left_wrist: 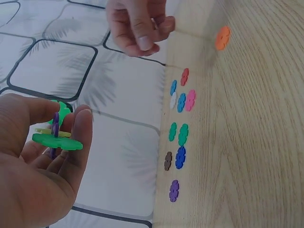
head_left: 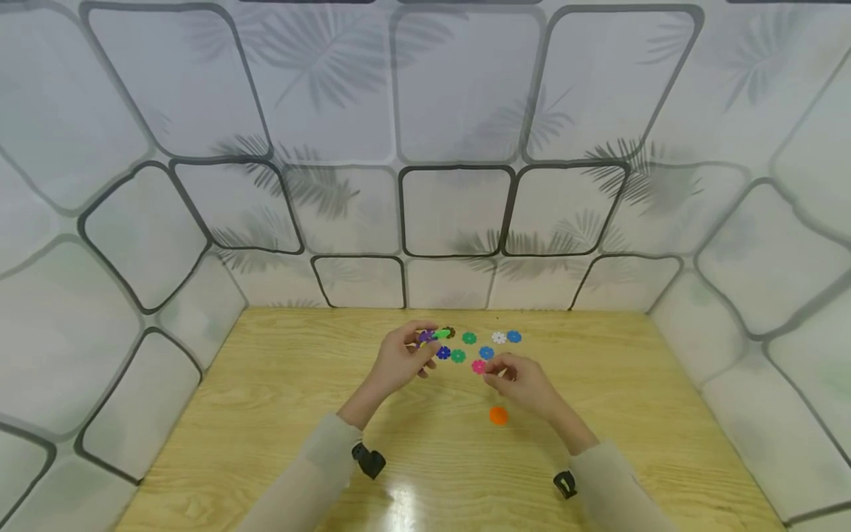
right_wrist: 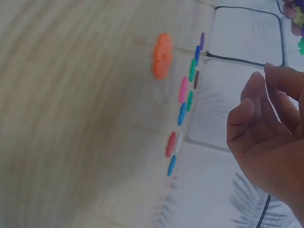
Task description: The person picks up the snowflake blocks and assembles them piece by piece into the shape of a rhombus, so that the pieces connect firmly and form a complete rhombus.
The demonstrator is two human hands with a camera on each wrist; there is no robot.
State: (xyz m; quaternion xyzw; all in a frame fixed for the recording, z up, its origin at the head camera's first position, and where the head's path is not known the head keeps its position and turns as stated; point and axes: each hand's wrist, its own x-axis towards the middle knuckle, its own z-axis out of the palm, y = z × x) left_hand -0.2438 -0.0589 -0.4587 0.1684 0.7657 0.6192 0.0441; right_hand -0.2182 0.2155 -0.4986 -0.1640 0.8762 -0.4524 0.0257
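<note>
My left hand pinches a small cluster of interlocking flower-shaped plastic discs. In the left wrist view the cluster shows a green disc lying flat, a purple disc standing upright through it, a yellow one beside it and another green one behind. Raised over the table, my right hand has its fingers loosely bent and nothing between thumb and fingertips. It overlaps the pink disc in the head view. A red disc shows in the left wrist view but is hidden by that hand from above.
Loose discs lie in two rough rows toward the back of the wooden table: blue, white, green, dark blue and others. An orange disc lies apart, nearer the front. Patterned walls enclose the back and sides.
</note>
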